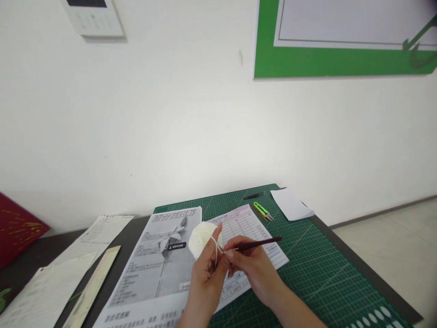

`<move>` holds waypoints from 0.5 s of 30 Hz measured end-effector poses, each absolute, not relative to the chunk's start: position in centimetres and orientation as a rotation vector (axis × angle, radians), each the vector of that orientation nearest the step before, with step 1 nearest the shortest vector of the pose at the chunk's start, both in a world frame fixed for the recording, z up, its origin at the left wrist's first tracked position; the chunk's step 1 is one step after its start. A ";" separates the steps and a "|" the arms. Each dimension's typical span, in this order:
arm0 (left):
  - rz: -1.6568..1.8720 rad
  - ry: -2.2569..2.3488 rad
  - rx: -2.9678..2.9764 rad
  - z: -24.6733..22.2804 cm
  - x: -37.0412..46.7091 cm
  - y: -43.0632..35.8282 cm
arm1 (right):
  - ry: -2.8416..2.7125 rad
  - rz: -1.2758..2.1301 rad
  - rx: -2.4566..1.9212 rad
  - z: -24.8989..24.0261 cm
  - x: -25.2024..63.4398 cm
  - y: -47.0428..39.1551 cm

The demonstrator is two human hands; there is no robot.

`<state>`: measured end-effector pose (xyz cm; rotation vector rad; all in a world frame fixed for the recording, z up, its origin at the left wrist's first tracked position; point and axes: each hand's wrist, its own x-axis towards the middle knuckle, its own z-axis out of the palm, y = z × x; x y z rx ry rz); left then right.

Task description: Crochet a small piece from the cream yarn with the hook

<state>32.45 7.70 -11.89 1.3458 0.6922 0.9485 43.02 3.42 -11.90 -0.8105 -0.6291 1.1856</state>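
Pinching, left: my left hand [207,279] has thumb and finger closed on the white yarn [216,249], a strand of it looped round the raised index finger, over the left half of the green mat [314,259].
Right grip: my right hand [255,269] is closed narrow on the dark-handled hook [261,243], its handle pointing out towards the mat's right edge; my two hands meet at the fingertips.
Hook tip: hidden among my fingers, so I cannot tell whether a loop sits on it.
Yarn ball: the cream ball [199,238] is just behind my left fingers, above the mat's left part.
Papers: the flower sheet [146,287] covers the mat's left side and runs past it; the ruled form [246,221] lies on the mat, partly under my hands.
Snips: the green snips [262,210] lie on the mat's far part, with a black tool [254,196] beyond; the white paper [292,205] overlaps its far right corner.
Ruler: the long pale ruler [92,287] is left of the mat.
Slipping: I judge that a slack strand on my index finger could let the loop widen and drop off.
Splitting: a badly angled tip might catch only some of the fibres.
Snagging: a hard tug could roll the ball or tighten the loop.
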 end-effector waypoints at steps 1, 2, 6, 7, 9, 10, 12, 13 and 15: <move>0.946 0.693 1.345 -11.6 32.4 7.8 | -0.615 1.193 -0.819 -12.0 43.1 3.4; 0.938 0.690 1.349 -11.3 32.2 7.9 | -0.604 1.199 -0.827 -12.0 43.2 3.5; 0.829 0.662 1.373 -10.0 31.6 8.6 | -0.601 1.163 -0.852 -11.9 43.4 3.7; 0.813 0.669 1.377 -9.7 31.5 8.8 | -0.601 1.145 -0.864 -11.9 43.5 3.7; 0.804 0.707 1.387 -9.3 31.3 9.0 | -0.582 1.110 -0.892 -11.8 43.6 3.7; 0.809 0.733 1.394 -9.3 31.3 9.0 | -0.568 1.093 -0.902 -11.7 43.7 3.7; 0.836 0.785 1.400 -9.4 31.5 8.7 | -0.558 1.038 -0.912 -11.5 43.8 3.6; 0.861 0.809 1.395 -9.5 31.6 8.5 | -0.577 0.993 -0.918 -11.5 43.9 3.6; 0.932 0.853 1.368 -9.9 31.8 7.8 | -0.641 0.883 -0.930 -11.4 44.0 3.5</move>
